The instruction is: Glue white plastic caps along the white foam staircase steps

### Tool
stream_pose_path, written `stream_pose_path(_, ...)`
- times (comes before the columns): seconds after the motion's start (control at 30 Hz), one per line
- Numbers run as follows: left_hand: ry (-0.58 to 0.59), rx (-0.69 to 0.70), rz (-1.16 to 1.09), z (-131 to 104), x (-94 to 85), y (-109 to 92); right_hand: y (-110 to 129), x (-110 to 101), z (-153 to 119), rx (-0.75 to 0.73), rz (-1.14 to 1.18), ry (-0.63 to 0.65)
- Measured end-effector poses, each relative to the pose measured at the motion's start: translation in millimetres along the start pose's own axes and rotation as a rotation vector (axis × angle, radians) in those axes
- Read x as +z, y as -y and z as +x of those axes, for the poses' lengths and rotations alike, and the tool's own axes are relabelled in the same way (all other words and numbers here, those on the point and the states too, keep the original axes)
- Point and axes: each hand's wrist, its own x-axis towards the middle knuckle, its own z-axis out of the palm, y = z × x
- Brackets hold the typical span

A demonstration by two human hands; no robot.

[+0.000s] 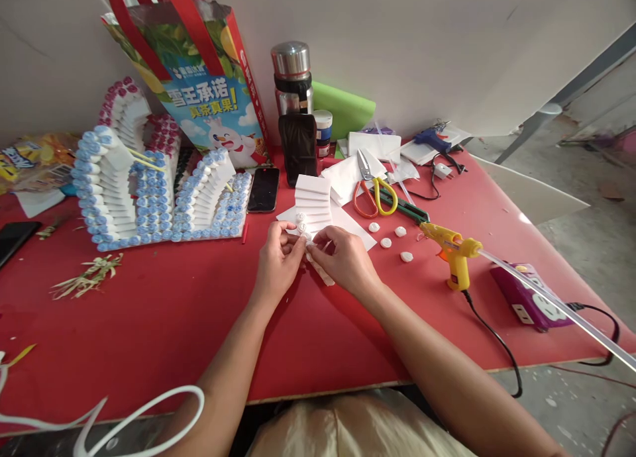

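Observation:
At the middle of the red table, my left hand (281,255) is closed, its thumb and fingers pinching the edge of a white stepped paper piece (313,202). My right hand (342,255) meets it there, thumb and fingertips closed on a small white rosette (308,237) that they partly hide. More white rosettes (301,218) line the piece's near left side. Under it lies a white sheet (355,228). Several loose rosettes (386,243) are scattered to the right of my right hand.
Scissors (375,192), a yellow glue gun (454,252) with a long clear stick, and a purple box (534,298) lie to the right. Blue-and-white paper models (114,199), a phone (264,190) and a shopping bag (209,93) stand left. A steel flask (291,63) is behind.

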Motion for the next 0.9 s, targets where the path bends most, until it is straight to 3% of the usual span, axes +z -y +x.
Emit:
stream_pose_path(0.4,0.004,0.028,-0.028,-0.8,2.4,3.1,7.9,3.5,8.0,0.097,-0.064,0.025)
stream_pose_path(0.67,0.059,-0.148,-0.294,-2.6,-1.2,3.2,-1.7,-9.6,-16.5,-0.068,-0.131,-0.011)
stream_pose_path(0.9,0.046,-0.196,-0.311,-3.4,-0.4,-0.1,-9.9,9.8,-36.0,-0.180,-0.395,-0.099)
